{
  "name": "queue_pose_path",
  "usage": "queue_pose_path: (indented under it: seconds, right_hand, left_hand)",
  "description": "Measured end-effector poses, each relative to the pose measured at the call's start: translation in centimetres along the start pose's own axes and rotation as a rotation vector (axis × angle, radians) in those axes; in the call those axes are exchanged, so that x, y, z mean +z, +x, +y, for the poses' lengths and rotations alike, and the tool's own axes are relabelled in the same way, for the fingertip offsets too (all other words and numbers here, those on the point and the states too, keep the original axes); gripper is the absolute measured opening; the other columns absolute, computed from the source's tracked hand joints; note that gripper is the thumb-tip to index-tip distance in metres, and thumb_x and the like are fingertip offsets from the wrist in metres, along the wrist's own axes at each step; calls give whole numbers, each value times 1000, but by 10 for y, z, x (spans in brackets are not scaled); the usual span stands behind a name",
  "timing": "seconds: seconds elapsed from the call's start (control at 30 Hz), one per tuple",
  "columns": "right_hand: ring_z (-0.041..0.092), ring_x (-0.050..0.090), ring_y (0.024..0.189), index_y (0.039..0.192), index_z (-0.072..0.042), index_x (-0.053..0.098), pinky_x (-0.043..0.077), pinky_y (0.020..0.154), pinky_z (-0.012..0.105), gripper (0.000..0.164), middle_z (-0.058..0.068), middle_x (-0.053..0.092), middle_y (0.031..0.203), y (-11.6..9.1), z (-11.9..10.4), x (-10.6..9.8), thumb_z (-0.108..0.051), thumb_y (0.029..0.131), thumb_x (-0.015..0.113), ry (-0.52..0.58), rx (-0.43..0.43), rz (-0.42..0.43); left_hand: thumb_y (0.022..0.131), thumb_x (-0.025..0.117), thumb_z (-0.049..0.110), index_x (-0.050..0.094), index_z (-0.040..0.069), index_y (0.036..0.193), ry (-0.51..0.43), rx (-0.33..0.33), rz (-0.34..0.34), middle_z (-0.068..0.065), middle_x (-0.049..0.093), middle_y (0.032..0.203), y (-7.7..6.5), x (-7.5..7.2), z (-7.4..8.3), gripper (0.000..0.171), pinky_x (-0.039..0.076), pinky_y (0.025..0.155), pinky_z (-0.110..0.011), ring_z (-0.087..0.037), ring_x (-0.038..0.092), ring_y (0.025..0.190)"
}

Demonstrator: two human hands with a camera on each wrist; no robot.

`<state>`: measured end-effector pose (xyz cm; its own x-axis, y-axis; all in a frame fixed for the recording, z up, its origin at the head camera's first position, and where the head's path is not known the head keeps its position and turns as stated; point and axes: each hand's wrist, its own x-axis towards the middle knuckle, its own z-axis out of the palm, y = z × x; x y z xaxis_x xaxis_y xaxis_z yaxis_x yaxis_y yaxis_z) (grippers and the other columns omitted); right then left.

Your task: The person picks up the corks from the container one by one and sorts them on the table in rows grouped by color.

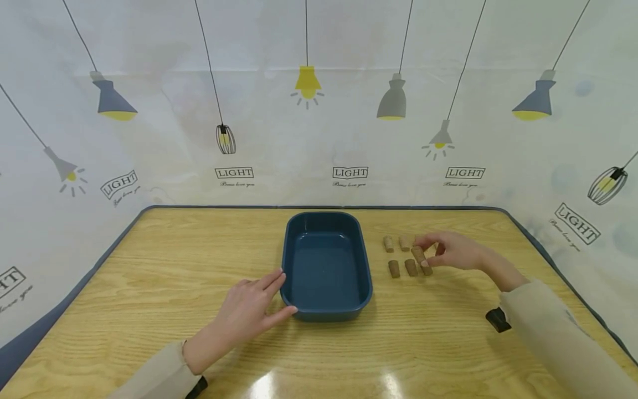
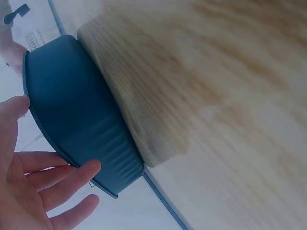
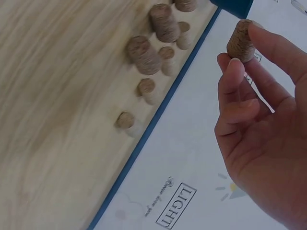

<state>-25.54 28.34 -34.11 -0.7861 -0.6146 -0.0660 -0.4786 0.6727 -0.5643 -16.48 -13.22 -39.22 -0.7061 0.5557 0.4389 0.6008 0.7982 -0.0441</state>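
Note:
A deep blue rectangular dish (image 1: 326, 316) stands on the table, its inside bare. My left hand (image 1: 244, 307) rests against the dish's near left corner, with thumb and fingertips touching the rim; the left wrist view shows those fingers (image 2: 72, 184) fairly straight along the dish's outer wall. To the right of the dish, my right hand (image 1: 454, 250) pinches a brown cork stopper (image 3: 241, 44) between thumb and fingertips, held above the table. Several more corks (image 1: 394, 269) stand in two rows beneath and beside that hand, which partly hides the back row.
The wooden table (image 1: 164, 266) has a dark blue edge and meets a pale backdrop (image 1: 279, 138) printed with hanging lamps. A black strap piece (image 1: 498, 320) shows at the right sleeve, and another (image 1: 196, 387) at the left sleeve.

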Motion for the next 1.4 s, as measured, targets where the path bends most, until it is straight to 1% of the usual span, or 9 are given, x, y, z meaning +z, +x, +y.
queue_pose_path:
  seconds: [0.13,0.23,0.4,0.67,0.73,0.9,0.97,1.2,1.4]
  right_hand:
    - [31,53,91,118,5,50,45,71,35,44,15,54,108,-7,13,3,-20,83,62,6,6,11]
    - [33,52,91,118,6,50,45,71,34,44,17,53,108,-14,23,5,-18,83,62,18,20,12]
    - [26,54,85,120,9,47,45,68,33,47,19,51,108,-26,36,7,-17,84,61,29,59,17]
    - [35,49,94,118,10,48,45,70,33,43,17,52,105,-33,57,13,-12,84,60,40,54,69]
    - [34,50,92,117,11,48,46,67,32,42,17,53,104,-32,61,15,-11,84,61,44,54,87]
    - [25,52,77,115,10,50,44,58,30,40,19,53,102,-30,69,21,-8,82,61,43,111,132]
    - [22,52,76,115,9,50,44,58,31,39,20,53,102,-29,71,23,-7,82,61,29,133,143]
    - [24,52,80,116,8,51,44,62,32,40,20,53,102,-29,75,25,-8,81,62,8,166,161]
    - [30,52,85,114,9,51,43,63,34,40,20,53,101,-30,72,22,-9,80,64,5,150,167]
  left_hand:
    - [78,54,57,61,3,113,-2,1,4,-10,57,114,0,0,0,65,47,58,-34,-17,60,61]
    - [78,54,57,61,3,113,-3,0,3,-10,57,114,0,0,0,65,47,58,-34,-18,61,61]
    - [78,53,57,61,3,113,0,-3,-2,-10,57,114,-1,0,0,65,47,60,-35,-19,61,64]
    - [78,53,57,61,3,113,-4,-6,-3,-10,57,115,-1,0,0,65,47,61,-35,-19,61,65]
    - [78,53,57,61,3,113,-5,-5,-2,-10,57,115,0,0,0,65,47,60,-35,-19,61,64]
    - [78,54,56,61,3,114,-4,-1,2,-10,57,114,0,0,0,64,47,59,-34,-18,61,63]
    - [78,55,56,61,3,114,-2,-1,2,-10,57,115,-1,0,0,64,47,59,-35,-18,61,63]
    - [78,54,56,61,3,114,-3,-1,2,-10,57,115,0,0,0,64,47,60,-35,-19,62,65]
    - [79,54,56,60,2,114,-5,-4,0,-10,56,116,0,0,0,65,47,61,-36,-20,62,67]
